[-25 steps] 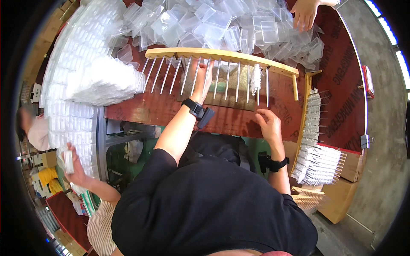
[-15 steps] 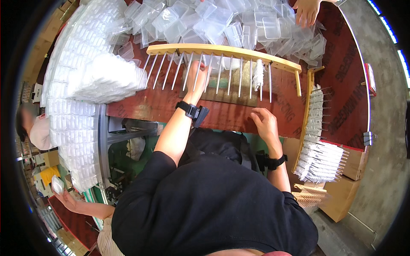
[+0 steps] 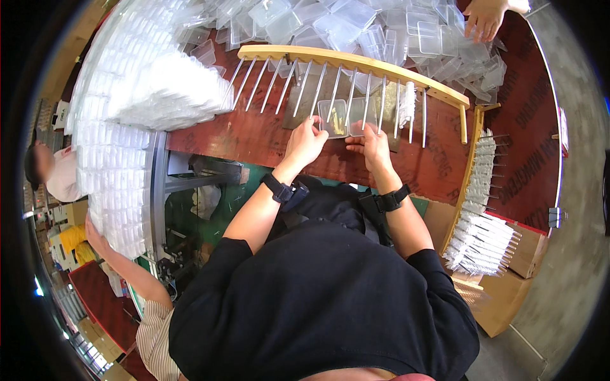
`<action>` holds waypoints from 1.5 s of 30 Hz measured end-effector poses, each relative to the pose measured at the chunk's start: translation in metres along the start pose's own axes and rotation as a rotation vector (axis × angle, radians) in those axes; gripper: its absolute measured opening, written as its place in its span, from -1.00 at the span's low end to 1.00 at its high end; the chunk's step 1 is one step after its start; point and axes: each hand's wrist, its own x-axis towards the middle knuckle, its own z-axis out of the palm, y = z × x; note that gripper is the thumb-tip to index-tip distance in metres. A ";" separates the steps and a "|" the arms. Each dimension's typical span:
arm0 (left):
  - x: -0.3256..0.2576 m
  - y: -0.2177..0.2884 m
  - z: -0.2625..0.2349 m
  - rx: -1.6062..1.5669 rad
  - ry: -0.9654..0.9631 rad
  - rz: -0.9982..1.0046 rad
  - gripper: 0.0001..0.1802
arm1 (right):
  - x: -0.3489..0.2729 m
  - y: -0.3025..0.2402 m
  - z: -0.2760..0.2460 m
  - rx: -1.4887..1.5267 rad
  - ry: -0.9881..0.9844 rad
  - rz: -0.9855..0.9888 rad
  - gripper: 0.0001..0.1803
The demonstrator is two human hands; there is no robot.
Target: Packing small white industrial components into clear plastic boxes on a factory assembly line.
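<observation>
Below the rods of a wooden rack point(image 3: 356, 58), a clear plastic box point(image 3: 326, 113) lies opened out, with a few small pale yellow pieces point(image 3: 338, 122) in its left half. My left hand point(image 3: 306, 142) pinches the near left edge of that box between thumb and fingers. At its other half my right hand point(image 3: 372, 146) has its fingers partly spread and touching or close to the near edge; rods partly cover the fingertips. White pieces point(image 3: 406, 105) are threaded on one rod near the rack's right end, while the rods to the left are bare.
Loose clear boxes point(image 3: 343, 28) are heaped behind the rack, where another person's hand point(image 3: 486, 19) rests at far right. Stacked filled boxes point(image 3: 171, 95) stand at left. A second rack of white pieces point(image 3: 480, 184) is on the right. Another person's arm point(image 3: 127, 267) reaches in at lower left.
My left hand has come back from behind the rods and now grips the opened box. My right hand has moved left and up to the box. The whole view has shifted slightly.
</observation>
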 end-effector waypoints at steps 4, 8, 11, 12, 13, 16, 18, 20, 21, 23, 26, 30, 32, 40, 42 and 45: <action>0.005 -0.008 -0.013 -0.206 -0.120 -0.212 -0.66 | -0.009 0.001 0.005 -0.183 -0.303 -0.095 -0.45; 0.002 -0.016 -0.010 -0.487 -0.282 -0.331 -0.73 | -0.007 0.012 0.008 -0.395 -0.354 -0.181 -0.29; -0.002 -0.012 -0.008 -0.581 -0.352 -0.348 -0.75 | -0.002 0.014 0.003 -0.462 -0.249 -0.240 -0.28; -0.004 -0.009 -0.008 -0.580 -0.359 -0.349 -0.75 | -0.005 0.013 0.004 -0.461 -0.244 -0.238 -0.28; -0.005 -0.005 -0.008 -0.561 -0.417 -0.353 -0.74 | -0.007 0.013 0.007 -0.439 -0.224 -0.295 -0.26; -0.004 -0.004 -0.006 -0.579 -0.511 -0.379 -0.71 | -0.002 0.019 0.001 -0.394 -0.235 -0.380 -0.22; -0.001 -0.010 -0.008 -0.709 -0.603 -0.477 -0.70 | -0.003 0.019 0.001 -0.372 -0.272 -0.405 -0.20; 0.000 -0.017 -0.010 -0.670 -0.644 -0.464 -0.70 | -0.011 0.013 0.008 -0.319 -0.312 -0.376 -0.16; 0.000 -0.017 -0.011 -0.730 -0.662 -0.498 -0.72 | -0.012 0.014 0.007 -0.316 -0.305 -0.376 -0.16; -0.002 -0.017 -0.013 -0.786 -0.685 -0.533 -0.73 | -0.009 0.017 0.006 -0.405 -0.251 -0.397 -0.13; -0.003 -0.016 -0.021 -0.892 -0.753 -0.585 -0.75 | -0.008 0.017 0.008 -0.328 -0.290 -0.383 -0.10; -0.002 -0.017 -0.028 -0.839 -0.770 -0.631 -0.77 | -0.027 -0.005 0.021 -0.636 -0.230 -0.474 -0.13; -0.004 -0.026 -0.025 -0.830 -0.663 -0.611 -0.74 | -0.033 -0.011 0.022 -0.822 -0.205 -0.575 -0.20; 0.014 -0.091 -0.055 -0.480 -0.603 -0.334 -0.64 | -0.045 0.002 -0.035 -0.061 -0.246 -0.174 -0.41; 0.009 -0.093 -0.054 -0.501 -0.594 -0.341 -0.64 | -0.058 0.003 -0.042 0.212 -0.225 -0.047 -0.47; -0.002 -0.058 -0.065 -0.470 -0.691 -0.329 -0.50 | -0.085 0.016 -0.066 0.581 -0.169 0.111 -0.55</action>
